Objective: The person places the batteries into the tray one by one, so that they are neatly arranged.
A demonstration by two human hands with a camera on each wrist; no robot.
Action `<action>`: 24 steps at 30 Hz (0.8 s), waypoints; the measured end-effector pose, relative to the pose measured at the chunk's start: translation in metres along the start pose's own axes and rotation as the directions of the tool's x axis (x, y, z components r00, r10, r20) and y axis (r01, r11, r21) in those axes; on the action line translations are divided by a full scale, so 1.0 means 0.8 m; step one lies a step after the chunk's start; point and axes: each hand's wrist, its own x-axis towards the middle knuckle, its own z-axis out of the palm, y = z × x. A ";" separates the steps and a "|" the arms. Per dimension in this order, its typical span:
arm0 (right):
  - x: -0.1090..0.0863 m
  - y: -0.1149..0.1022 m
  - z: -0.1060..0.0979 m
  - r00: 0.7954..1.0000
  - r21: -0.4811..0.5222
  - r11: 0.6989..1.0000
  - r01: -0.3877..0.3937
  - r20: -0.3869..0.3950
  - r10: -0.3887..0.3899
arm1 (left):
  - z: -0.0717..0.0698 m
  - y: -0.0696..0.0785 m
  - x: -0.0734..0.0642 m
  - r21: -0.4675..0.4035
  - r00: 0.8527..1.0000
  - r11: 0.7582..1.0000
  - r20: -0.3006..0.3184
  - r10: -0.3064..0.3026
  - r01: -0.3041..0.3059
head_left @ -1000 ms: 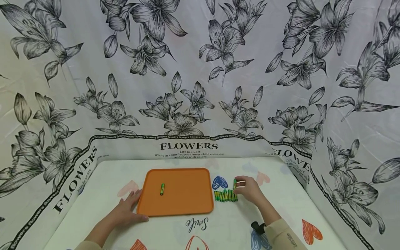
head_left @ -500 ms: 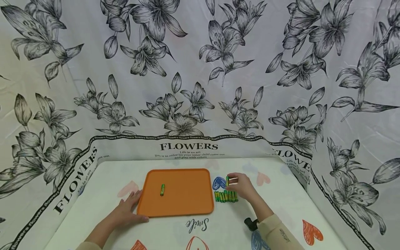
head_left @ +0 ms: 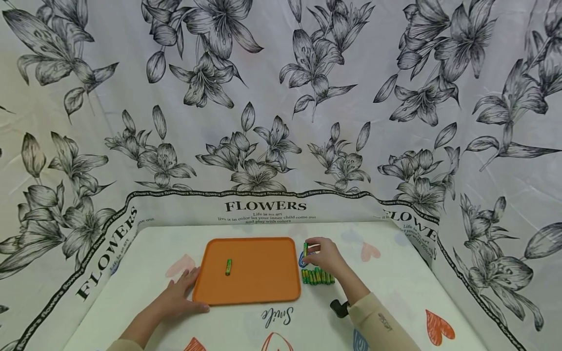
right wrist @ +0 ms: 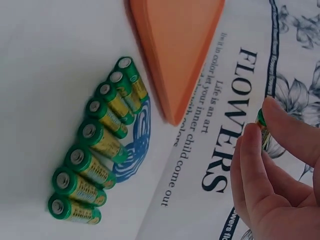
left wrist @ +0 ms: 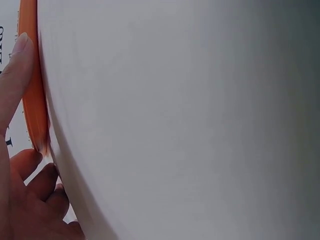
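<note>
Floral cloth (head_left: 272, 102) rises behind the tray (head_left: 263, 273) and battery row (head_left: 318, 277).

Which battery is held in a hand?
The battery pinched by the right hand; another lies on the orange tray, the rest in a row beside it.

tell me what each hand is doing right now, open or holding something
Left hand: open, touching the tray.
Right hand: closed, pinching a battery.

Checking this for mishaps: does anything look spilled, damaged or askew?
Nothing stands out: the row of batteries lies side by side, the orange tray looks level with a single battery on it, and the right hand pinches another battery.
</note>
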 end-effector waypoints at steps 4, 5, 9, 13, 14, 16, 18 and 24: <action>0.004 -0.008 0.009 1.000 0.001 1.000 -0.010 0.014 0.010 | 0.000 0.000 0.000 0.009 1.000 1.000 0.003 -0.009 0.009; 0.005 -0.009 0.011 1.000 0.001 1.000 -0.014 0.019 0.014 | 0.000 0.000 0.000 0.007 1.000 1.000 0.003 -0.009 0.009; 0.011 -0.015 0.021 0.999 0.005 1.000 -0.019 0.029 0.019 | -0.002 0.001 0.000 0.002 1.000 1.000 -0.002 0.000 0.000; 0.016 -0.022 0.035 0.999 0.014 1.000 -0.011 0.041 0.010 | -0.003 0.001 -0.001 0.008 0.999 1.000 -0.014 0.029 -0.029; 0.018 -0.024 0.038 0.999 0.021 1.000 -0.009 0.044 0.008 | -0.003 0.001 -0.002 0.005 0.999 0.999 -0.015 0.032 -0.032; 0.020 -0.027 0.045 0.999 0.025 1.000 0.001 0.048 -0.002 | -0.003 0.001 -0.002 0.003 0.999 0.999 -0.015 0.035 -0.035; 0.023 -0.029 0.050 0.998 0.035 0.999 0.013 0.057 -0.015 | -0.003 0.001 -0.002 0.002 0.999 1.000 -0.012 0.030 -0.030; 0.029 -0.034 0.064 0.997 0.041 0.999 0.034 0.071 -0.037 | -0.002 0.001 -0.002 -0.010 1.000 1.000 -0.003 0.005 -0.005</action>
